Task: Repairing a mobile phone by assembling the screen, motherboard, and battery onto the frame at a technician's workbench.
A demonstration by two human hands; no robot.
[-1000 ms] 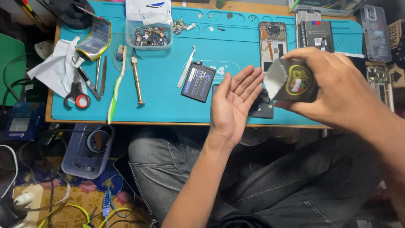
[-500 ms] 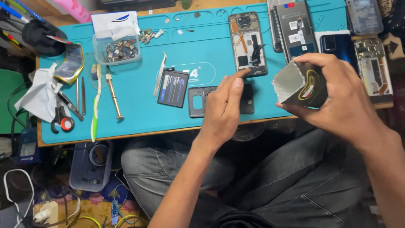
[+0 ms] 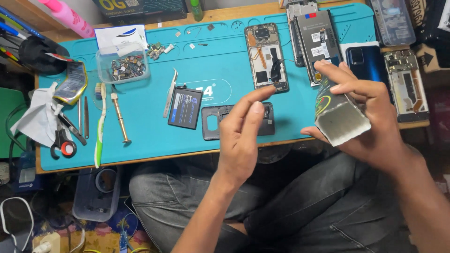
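My right hand [image 3: 370, 117] is shut on a small dark cardboard box [image 3: 341, 122] with yellow and green print, its open grey end tilted toward me over the teal mat's [image 3: 140, 140] front edge. My left hand [image 3: 241, 138] is raised above a dark phone back cover [image 3: 213, 122]. Its index finger is stretched out and its thumb rests against the other fingers. Anything small between those fingers is hidden. An opened phone [image 3: 265, 56] lies just beyond the left hand's fingertips.
A black battery [image 3: 185, 107] and tweezers [image 3: 170, 91] lie left of the cover. Farther left are a plastic tub of small parts [image 3: 123, 65], a toothbrush [image 3: 99, 126], a brass screwdriver [image 3: 119, 117], scissors [image 3: 63, 140] and a white cloth [image 3: 33, 117]. More dismantled phones [image 3: 316, 40] lie at right.
My left hand turned from an open palm beside the box, reached to the back cover, then lifted with fingers drawn together. The box tipped, so its open end now faces me.
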